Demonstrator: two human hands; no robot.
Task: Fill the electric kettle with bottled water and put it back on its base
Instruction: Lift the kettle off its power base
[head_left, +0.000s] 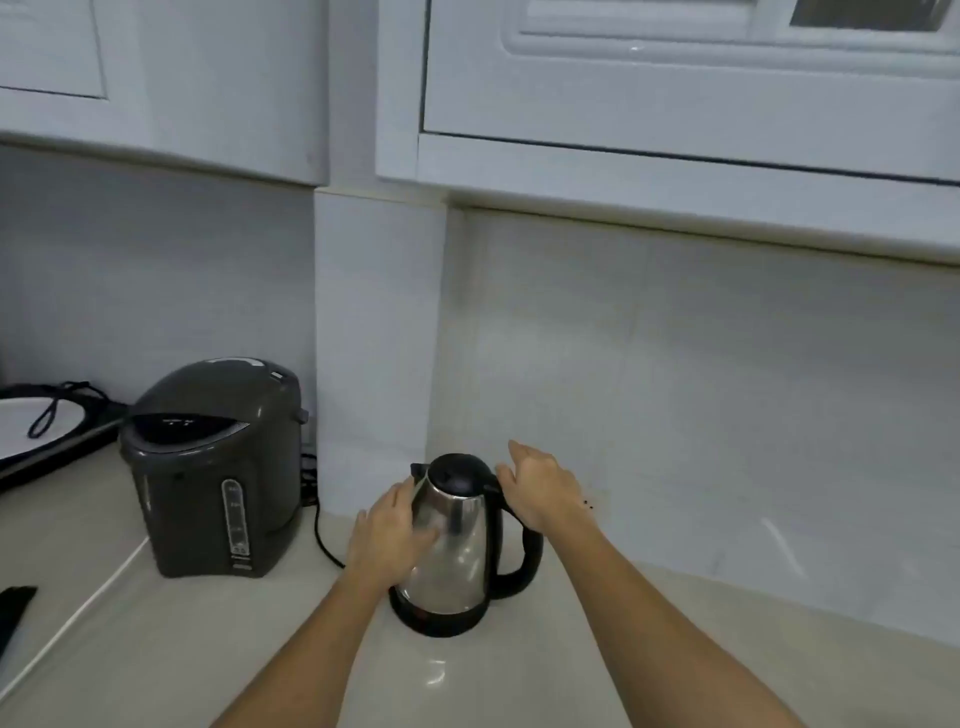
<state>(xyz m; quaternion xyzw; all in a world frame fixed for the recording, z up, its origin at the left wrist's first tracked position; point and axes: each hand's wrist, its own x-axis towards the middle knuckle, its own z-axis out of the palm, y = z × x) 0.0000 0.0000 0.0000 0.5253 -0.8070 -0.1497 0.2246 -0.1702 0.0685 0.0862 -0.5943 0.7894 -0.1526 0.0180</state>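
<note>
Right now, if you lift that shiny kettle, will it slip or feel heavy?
The kettle has a smooth, shiny steel body, so it could well slip under the left hand resting flat on it. The black handle near the right hand probably grips better. Its lid is shut, so its weight cannot be judged.

Steel kettle upright — lid shut — on base.

light: soft, even, dim | glare: kettle steel, countertop sheen | focus: slightly soft | edges: wide-angle bowing
</note>
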